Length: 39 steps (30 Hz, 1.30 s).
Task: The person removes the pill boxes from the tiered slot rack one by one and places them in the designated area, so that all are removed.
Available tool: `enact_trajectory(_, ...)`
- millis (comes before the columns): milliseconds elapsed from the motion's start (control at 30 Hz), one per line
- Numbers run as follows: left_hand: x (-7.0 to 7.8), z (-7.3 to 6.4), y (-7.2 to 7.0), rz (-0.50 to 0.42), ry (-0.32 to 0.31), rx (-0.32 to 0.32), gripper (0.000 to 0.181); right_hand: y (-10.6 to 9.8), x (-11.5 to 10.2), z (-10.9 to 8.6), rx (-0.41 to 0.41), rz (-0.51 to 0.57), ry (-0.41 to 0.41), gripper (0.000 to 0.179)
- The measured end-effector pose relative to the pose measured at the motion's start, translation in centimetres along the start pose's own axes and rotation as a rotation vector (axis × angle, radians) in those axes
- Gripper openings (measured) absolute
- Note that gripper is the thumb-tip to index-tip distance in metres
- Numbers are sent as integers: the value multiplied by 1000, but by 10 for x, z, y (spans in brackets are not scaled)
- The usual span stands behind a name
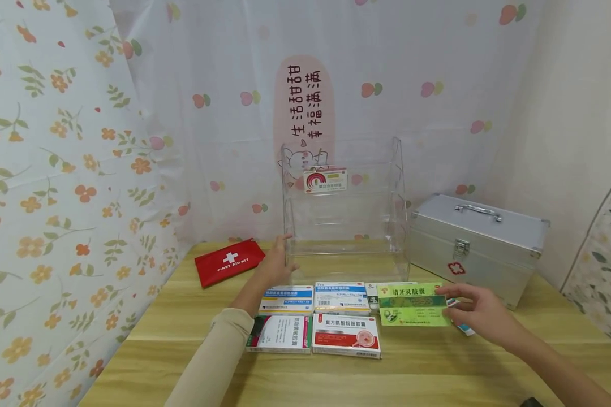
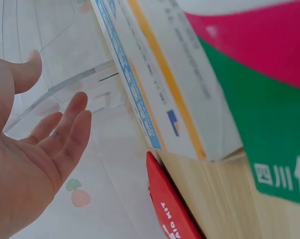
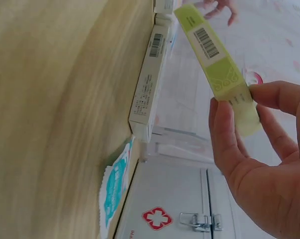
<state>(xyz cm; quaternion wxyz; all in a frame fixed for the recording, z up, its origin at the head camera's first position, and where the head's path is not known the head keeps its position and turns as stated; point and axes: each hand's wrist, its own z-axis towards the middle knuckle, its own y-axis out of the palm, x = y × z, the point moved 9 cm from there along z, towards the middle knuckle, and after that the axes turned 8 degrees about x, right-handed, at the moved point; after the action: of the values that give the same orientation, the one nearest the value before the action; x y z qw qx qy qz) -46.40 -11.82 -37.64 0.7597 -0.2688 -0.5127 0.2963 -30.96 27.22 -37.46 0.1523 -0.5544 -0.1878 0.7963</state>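
Note:
My right hand [image 1: 481, 317] pinches a green and yellow medicine box [image 1: 412, 304] by its right end, raised over the table in front of the silver case. In the right wrist view the thumb and fingers grip the box's narrow barcode side [image 3: 209, 50]. My left hand [image 1: 277, 265] is at the lower left edge of a clear tiered rack [image 1: 343, 249], holding nothing; its fingers are spread and loosely bent in the left wrist view. On the rack's upper tier stands a white medicine box with a red curved design [image 1: 326, 181].
Blue-and-white medicine boxes [image 1: 341, 297], a red-and-white box [image 1: 346, 336] and a green-and-pink-edged box [image 1: 282, 333] lie before the rack. A red first aid pouch [image 1: 229, 263] lies left, a silver case [image 1: 478, 243] stands right. A teal-and-white packet [image 3: 115, 184] lies near the case.

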Motion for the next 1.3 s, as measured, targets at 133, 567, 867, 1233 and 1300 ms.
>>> enact_trajectory(133, 0, -2, 2, 6, -20, -10, 82, 1, 9, -5, -23, -19, 69, 40)
enact_trajectory(567, 2, -5, 2, 38, -39, -19, 83, 13, 37, -16, -116, 74, 249, 44)
enact_trajectory(867, -1, -7, 2, 47, -44, -19, 83, 24, 46, -19, -197, 147, 321, 44)
enact_trajectory(1233, 1, -1, 4, 51, -28, -23, 83, 23, 49, -14, -174, 120, 330, 49)
enact_trajectory(1300, 2, 0, 5, 46, -28, -27, 83, 23, 48, -13, -177, 116, 327, 50)
